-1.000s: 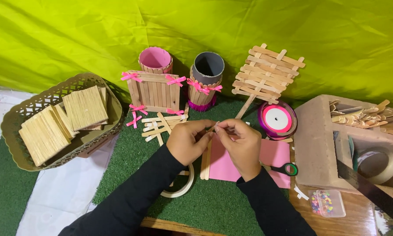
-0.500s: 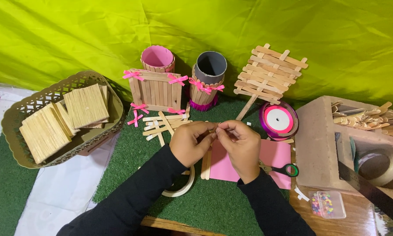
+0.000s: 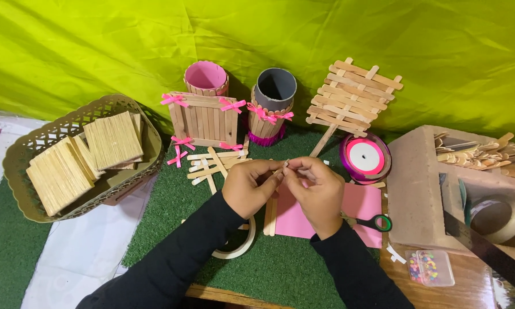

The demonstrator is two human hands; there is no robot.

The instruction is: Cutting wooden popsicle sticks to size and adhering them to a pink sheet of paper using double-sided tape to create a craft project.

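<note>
We see both hands meeting over the green mat (image 3: 280, 274) at the middle of the bench. The left hand (image 3: 250, 187) and the right hand (image 3: 317, 191) pinch something tiny between thumb and fingertips; it is too small to tell what, perhaps a bit of ribbon. Both grips are closed tight on that small piece, just above a pink sheet (image 3: 294, 214) and a few sticks (image 3: 270, 217) lying under the wrists.

Judging by what stands around, much is already made: a stick box (image 3: 203, 121) with pink bows (image 3: 233, 105), a pink cup (image 3: 206, 78) behind it, a grey cup (image 3: 273, 97) dressed in sticks and a bow, and a lattice sign (image 3: 352, 94) leaning on the yellow-green backdrop (image 3: 97, 46). Loose sticks (image 3: 214, 163) and spare bows (image 3: 180, 150) lie in front of the box, so we judge the bow-making or decorating unfinished.

To the left, a basket (image 3: 17, 166) holds stick panels (image 3: 114, 140). To the right sit a ribbon spool (image 3: 365, 157), scissors (image 3: 372, 222) partly on the pink sheet, a small box of beads (image 3: 429, 268), and a cardboard box (image 3: 417, 189) with more sticks and a tape roll (image 3: 500, 220). Another tape ring (image 3: 237, 247) shows under the left forearm. Nothing blocks the hands; the scissors lie close beside the right wrist.
</note>
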